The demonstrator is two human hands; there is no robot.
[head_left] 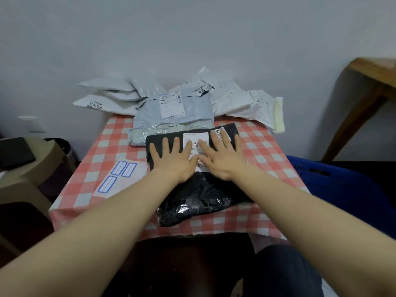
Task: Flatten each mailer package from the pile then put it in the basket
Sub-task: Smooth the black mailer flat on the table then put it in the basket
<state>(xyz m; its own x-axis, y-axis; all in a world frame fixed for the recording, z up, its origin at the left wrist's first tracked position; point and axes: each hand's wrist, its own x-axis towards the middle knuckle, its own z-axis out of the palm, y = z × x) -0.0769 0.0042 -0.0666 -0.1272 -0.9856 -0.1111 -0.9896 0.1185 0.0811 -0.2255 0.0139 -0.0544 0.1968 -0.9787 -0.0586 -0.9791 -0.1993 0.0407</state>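
Two bare forearms reach in from 6 o'clock. The left hand (171,159) and right hand (225,157) lie side by side on the black mailer (192,194) at the middle of the counter (267,151), each grip spread flat, fingers straight, pinching nothing. The pile (171,103) sits at 12 o'clock, the blue basket (334,179) at 3 o'clock. Risk noted: the mailer's near end looks crinkled and slick, so uneven pressure may slide it off the near edge or leave air trapped.

Bare forearms (102,217) run back from the left hand (171,161) and right hand (225,159). Nearer than the right hand, dark blue trousers (285,273) cover one leg.
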